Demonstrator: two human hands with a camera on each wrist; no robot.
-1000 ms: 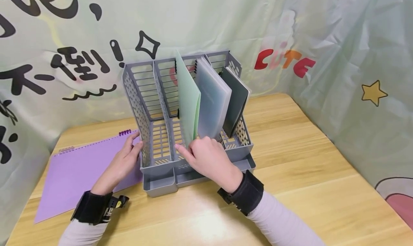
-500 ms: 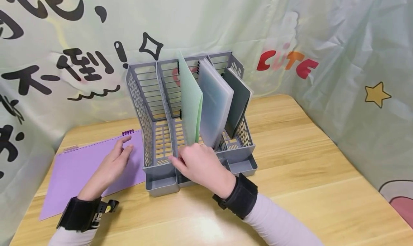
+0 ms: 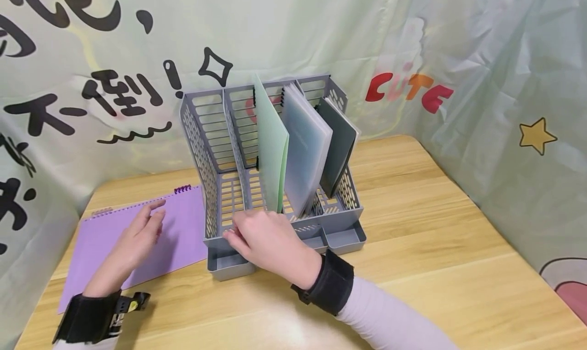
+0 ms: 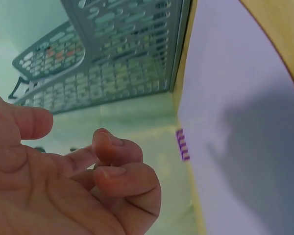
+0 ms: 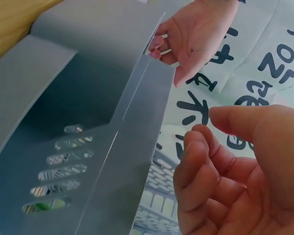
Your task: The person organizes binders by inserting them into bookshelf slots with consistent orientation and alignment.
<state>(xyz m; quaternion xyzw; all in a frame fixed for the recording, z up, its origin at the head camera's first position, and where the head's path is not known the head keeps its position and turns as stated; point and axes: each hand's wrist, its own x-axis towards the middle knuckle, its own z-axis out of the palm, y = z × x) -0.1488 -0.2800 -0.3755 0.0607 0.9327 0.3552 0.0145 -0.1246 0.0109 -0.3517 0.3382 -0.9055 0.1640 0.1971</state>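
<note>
A purple loose-leaf notebook point(image 3: 185, 238) lies flat on the table at left. Over it hovers my left hand point(image 3: 133, 240), fingers loosely bent and holding nothing; in the left wrist view a gap shows between the hand point(image 4: 63, 181) and the purple cover point(image 4: 225, 63). My right hand point(image 3: 275, 243), with loosely curled fingers, is above the front of a grey file rack point(image 3: 339, 215). In the right wrist view nothing is between that hand's thumb and fingers point(image 5: 193, 152). Upright in the rack stand a light green notebook point(image 3: 270, 151), a translucent blue notebook point(image 3: 306, 151) and a dark notebook point(image 3: 337, 149).
The rack's left slots, split by a perforated divider point(image 3: 235, 141), hold no notebooks. Shallow trays point(image 3: 346, 238) run along its front. A printed cloth point(image 3: 293, 29) hangs behind the wooden table point(image 3: 426, 227).
My left hand has come off the rack's left side and moved left and nearer over the purple notebook. My right hand has slid left along the rack's front, away from the green notebook.
</note>
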